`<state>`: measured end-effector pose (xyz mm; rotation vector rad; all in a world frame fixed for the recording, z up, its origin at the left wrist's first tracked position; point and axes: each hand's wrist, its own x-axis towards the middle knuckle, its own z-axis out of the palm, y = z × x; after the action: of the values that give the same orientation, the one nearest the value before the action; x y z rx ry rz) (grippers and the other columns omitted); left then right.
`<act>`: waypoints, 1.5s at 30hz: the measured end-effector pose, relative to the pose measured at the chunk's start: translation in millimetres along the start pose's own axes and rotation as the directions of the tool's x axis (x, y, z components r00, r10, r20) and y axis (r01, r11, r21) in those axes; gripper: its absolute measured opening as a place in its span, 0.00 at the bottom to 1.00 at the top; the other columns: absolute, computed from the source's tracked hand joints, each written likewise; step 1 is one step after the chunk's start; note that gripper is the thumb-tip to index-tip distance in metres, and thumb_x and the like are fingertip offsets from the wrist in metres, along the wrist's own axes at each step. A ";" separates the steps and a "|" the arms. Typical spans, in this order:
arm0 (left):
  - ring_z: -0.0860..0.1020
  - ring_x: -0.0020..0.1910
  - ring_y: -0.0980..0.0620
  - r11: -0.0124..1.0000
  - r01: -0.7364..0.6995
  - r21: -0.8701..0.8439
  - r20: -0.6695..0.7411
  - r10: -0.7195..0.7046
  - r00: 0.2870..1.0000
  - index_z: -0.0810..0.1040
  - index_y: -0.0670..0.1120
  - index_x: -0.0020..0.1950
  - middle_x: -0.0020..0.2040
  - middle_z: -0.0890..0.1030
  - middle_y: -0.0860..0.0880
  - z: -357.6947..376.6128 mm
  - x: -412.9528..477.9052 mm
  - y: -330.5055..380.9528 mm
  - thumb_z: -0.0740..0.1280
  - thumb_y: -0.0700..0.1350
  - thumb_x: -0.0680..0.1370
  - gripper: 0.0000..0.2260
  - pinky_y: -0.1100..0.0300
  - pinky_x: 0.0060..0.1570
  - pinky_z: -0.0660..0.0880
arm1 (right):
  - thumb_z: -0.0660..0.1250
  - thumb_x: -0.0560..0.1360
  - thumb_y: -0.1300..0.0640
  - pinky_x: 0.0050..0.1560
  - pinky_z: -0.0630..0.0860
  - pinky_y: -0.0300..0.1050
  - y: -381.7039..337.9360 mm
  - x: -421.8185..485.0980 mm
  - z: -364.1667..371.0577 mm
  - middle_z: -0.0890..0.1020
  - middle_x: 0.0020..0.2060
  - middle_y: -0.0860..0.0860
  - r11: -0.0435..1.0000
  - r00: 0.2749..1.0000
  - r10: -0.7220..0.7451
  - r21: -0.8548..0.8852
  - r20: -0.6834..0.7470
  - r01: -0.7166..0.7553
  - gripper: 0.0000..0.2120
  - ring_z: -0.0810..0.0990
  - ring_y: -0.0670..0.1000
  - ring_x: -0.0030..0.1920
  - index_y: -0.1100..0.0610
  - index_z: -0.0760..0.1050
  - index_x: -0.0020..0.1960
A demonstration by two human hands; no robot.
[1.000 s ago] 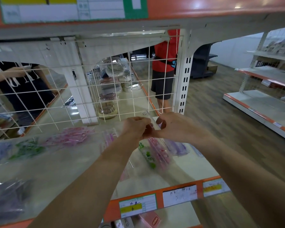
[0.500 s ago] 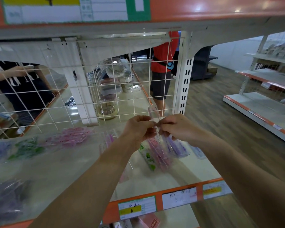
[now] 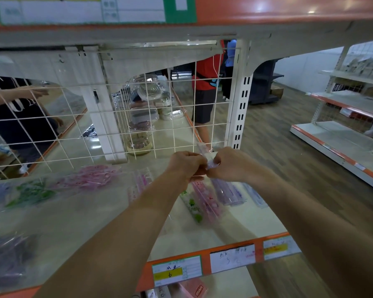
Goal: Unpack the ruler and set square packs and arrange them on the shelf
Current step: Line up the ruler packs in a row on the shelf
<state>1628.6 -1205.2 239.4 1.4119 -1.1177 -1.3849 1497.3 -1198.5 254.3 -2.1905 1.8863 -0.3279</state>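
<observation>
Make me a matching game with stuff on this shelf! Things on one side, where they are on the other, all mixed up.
Things:
1 small pack
2 yellow tag
3 wire grid
4 dark purple pack

Places:
a standing at the back of the shelf
b pinched by the left hand and right hand
c on the shelf's orange front edge
d lying at the near left end

Pairs: 1-b, 2-c, 3-a, 4-d

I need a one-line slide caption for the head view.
Left hand and right hand pinch a clear ruler pack above the shelf, where coloured packs lie.
</observation>
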 end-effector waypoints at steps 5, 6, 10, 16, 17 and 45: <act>0.74 0.31 0.52 0.993 0.016 0.118 -0.037 -0.012 0.999 0.77 0.41 0.48 0.36 0.77 0.45 -21.2 1.6 0.2 0.68 0.35 0.75 0.04 0.60 0.35 0.72 | 0.71 0.72 0.51 0.31 0.70 0.40 20.4 13.6 -5.2 0.71 0.26 0.51 0.988 0.982 0.156 -0.022 0.109 -0.155 0.20 0.72 0.50 0.26 0.56 0.62 0.31; 0.74 0.32 0.52 0.990 0.028 0.141 -0.042 -0.022 0.999 0.77 0.41 0.48 0.36 0.77 0.46 -25.1 1.7 -0.7 0.68 0.35 0.75 0.04 0.60 0.36 0.72 | 0.71 0.72 0.52 0.32 0.72 0.41 22.8 14.8 -1.9 0.72 0.26 0.52 0.985 0.977 0.170 -0.033 0.129 -0.167 0.20 0.72 0.50 0.26 0.57 0.63 0.32; 0.74 0.33 0.52 0.974 0.052 0.221 -0.050 -0.042 0.998 0.77 0.41 0.47 0.37 0.76 0.47 -38.5 1.6 -4.2 0.69 0.37 0.75 0.03 0.58 0.37 0.72 | 0.70 0.71 0.53 0.33 0.74 0.43 24.7 17.1 11.0 0.75 0.31 0.53 0.985 0.977 0.167 -0.074 0.133 -0.158 0.15 0.76 0.52 0.32 0.59 0.67 0.35; 0.75 0.35 0.52 0.961 0.068 0.269 -0.064 -0.052 0.997 0.78 0.43 0.46 0.40 0.77 0.46 -70.5 -7.6 -1.3 0.69 0.38 0.75 0.02 0.59 0.36 0.71 | 0.68 0.72 0.46 0.42 0.71 0.45 20.6 18.2 11.4 0.74 0.42 0.53 0.965 0.984 0.154 -0.228 0.086 -0.131 0.16 0.76 0.55 0.44 0.58 0.68 0.41; 0.75 0.36 0.52 0.960 0.073 0.271 -0.075 -0.054 0.996 0.78 0.43 0.47 0.41 0.78 0.46 -78.8 -9.7 -1.6 0.69 0.38 0.75 0.02 0.59 0.37 0.72 | 0.67 0.73 0.45 0.43 0.70 0.44 15.6 18.6 10.9 0.74 0.42 0.53 0.959 0.988 0.141 -0.258 0.062 -0.121 0.16 0.75 0.55 0.44 0.57 0.67 0.43; 0.67 0.39 0.49 0.945 0.188 -0.266 -0.326 -0.272 0.905 0.74 0.42 0.44 0.41 0.68 0.45 -125.9 -20.0 -25.2 0.66 0.35 0.75 0.03 0.51 0.38 0.73 | 0.67 0.75 0.53 0.40 0.64 0.41 -120.1 -23.3 68.9 0.73 0.40 0.48 0.968 0.940 -0.236 0.143 0.246 0.206 0.12 0.76 0.55 0.52 0.57 0.67 0.41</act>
<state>1755.6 -1181.9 224.1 1.5839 -0.5472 -1.2988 1628.2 -1156.3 226.7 -2.2451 1.4519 -0.1695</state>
